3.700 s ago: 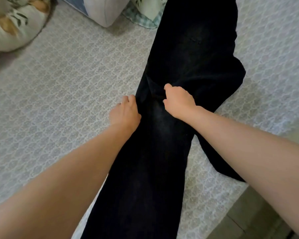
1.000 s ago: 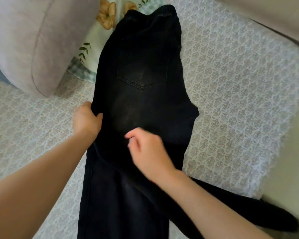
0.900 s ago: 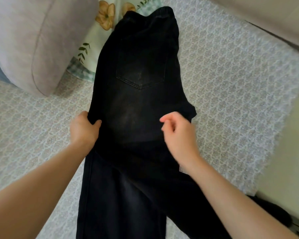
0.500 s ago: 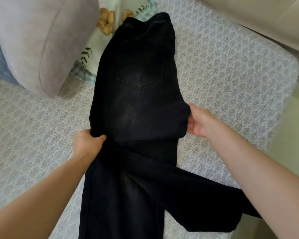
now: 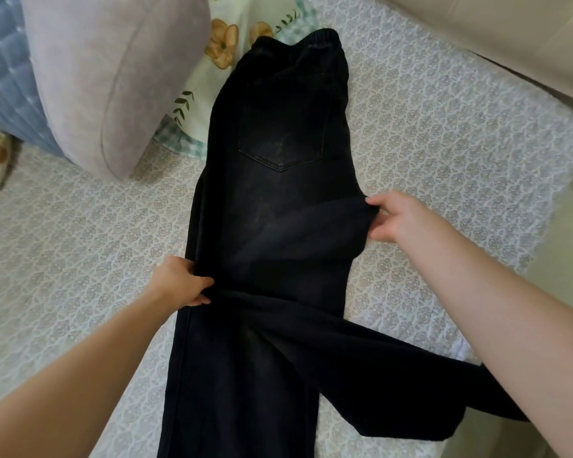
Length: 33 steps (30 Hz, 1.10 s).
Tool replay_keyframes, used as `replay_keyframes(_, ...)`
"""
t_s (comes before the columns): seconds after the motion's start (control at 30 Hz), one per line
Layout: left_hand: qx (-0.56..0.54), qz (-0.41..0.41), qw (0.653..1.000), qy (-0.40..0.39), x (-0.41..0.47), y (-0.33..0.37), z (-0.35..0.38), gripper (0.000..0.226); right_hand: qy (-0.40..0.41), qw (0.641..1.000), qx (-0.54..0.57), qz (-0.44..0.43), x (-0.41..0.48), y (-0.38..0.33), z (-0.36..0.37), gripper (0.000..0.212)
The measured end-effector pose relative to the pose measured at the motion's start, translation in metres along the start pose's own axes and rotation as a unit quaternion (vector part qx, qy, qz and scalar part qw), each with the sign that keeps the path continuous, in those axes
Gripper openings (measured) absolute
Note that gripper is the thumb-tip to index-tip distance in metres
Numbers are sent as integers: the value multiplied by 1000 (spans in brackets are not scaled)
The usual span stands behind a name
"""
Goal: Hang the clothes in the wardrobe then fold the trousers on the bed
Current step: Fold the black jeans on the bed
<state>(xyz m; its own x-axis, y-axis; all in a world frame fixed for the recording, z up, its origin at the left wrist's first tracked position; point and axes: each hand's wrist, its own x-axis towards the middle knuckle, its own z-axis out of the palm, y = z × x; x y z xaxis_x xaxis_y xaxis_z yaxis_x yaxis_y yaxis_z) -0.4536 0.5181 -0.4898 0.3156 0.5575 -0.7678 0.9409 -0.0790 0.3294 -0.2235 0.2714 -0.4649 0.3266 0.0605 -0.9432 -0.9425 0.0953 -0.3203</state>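
Black trousers [image 5: 278, 200] lie lengthwise on the bed [image 5: 443, 133], waistband at the far end, a back pocket facing up. One leg runs straight toward me; the other splays off to the lower right over the bed's edge. My left hand [image 5: 182, 284] grips the left side seam around thigh height. My right hand [image 5: 397, 218] pinches the pointed crotch corner on the right side of the trousers.
A large lilac pillow [image 5: 113, 77] stands at the upper left, with a blue quilted cushion [image 5: 4, 77] behind it and a floral cloth [image 5: 222, 44] beside it. A beige headboard or wall [image 5: 509, 31] borders the bed's far right.
My right hand moved from the middle of the trousers to their right edge and took hold of the crotch corner. My left hand slid slightly down the left seam. The view shifted up the trousers.
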Motion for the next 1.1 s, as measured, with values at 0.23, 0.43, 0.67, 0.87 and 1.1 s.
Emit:
replay_keyframes(0.23, -94, -16, 992, 77, -4, -15, 6, 14, 37, 993, -55, -94, 21, 23, -37, 16)
replay_keyframes(0.43, -146, -98, 983, 44, -33, -32, 39, 30, 45, 896, -413, -159, -7, 79, -71, 40)
replay_keyframes(0.67, -207, -114, 971, 24, -62, -41, 69, 46, -58, 564, -785, -250, -40, 148, -122, 54)
replay_keyframes(0.87, -189, -50, 978, -79, -101, -56, 78, 45, -96, 580, -752, -299, -84, 193, -129, 39)
replay_keyframes(1.1, -161, 16, 978, -134, -168, -106, 92, 36, -151, 598, -708, -345, -147, 285, -113, 28)
